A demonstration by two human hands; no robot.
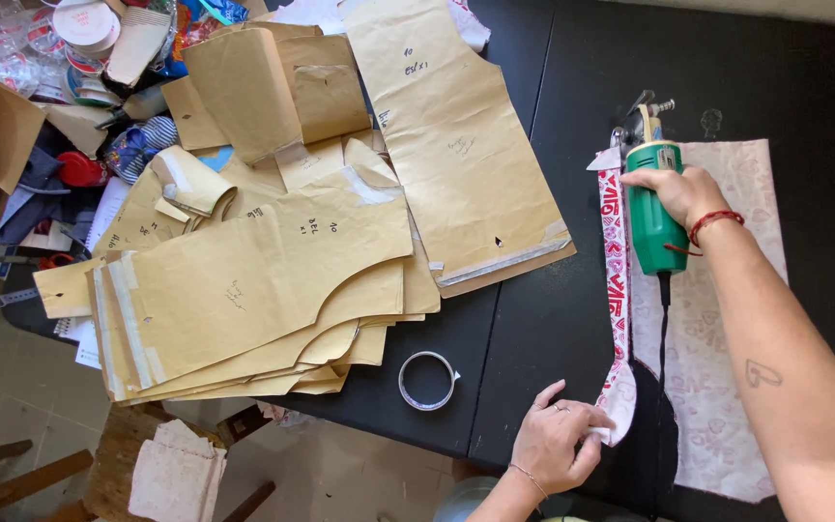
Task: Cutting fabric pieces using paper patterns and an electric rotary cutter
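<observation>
Right hand (676, 193) grip wrapped around a green electric cutter (653, 217) standing on pale printed fabric (717, 367) at the black counter's (533, 319) right side, left hand (553, 445) pinching the red-and-white cut strip's (616, 261) near end, brown paper patterns (273, 271) and a tape roll (427, 380) to the left

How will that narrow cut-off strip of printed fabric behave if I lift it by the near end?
Probably floppy: the fabric strip already curves and folds where the left hand pinches it. Likely very light, being thin and narrow. It may drag or snag near the green electric cutter under the right hand.
</observation>
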